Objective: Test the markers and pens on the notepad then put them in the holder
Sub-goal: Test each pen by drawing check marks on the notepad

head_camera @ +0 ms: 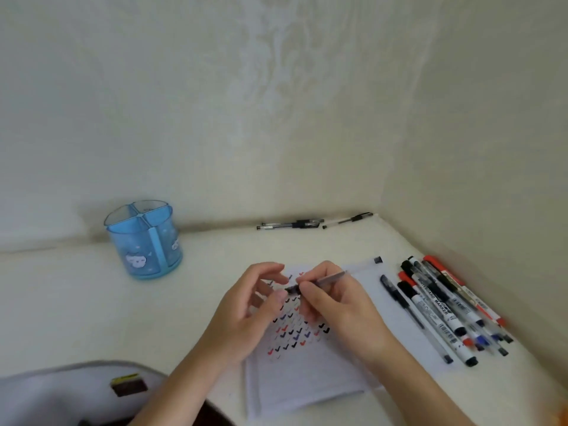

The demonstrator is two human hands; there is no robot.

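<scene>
A white notepad [310,379] lies on the table, covered with several red, blue and black tick marks. Above it, my right hand [335,305] grips a clear-barrelled pen [330,278] with its dark tip end pointing left. My left hand [252,302] pinches that tip end, or its cap, between thumb and fingers. A blue divided holder [144,241] stands upright at the back left with no pens showing in it. Several markers and pens [445,305] lie in a heap to the right of the notepad.
A few more pens [292,224] lie along the back wall, and another pen [347,220] lies beside them. A small dark cap [377,260] sits by the notepad's top right corner. Walls close the table at the back and right. A grey object [76,392] lies at bottom left.
</scene>
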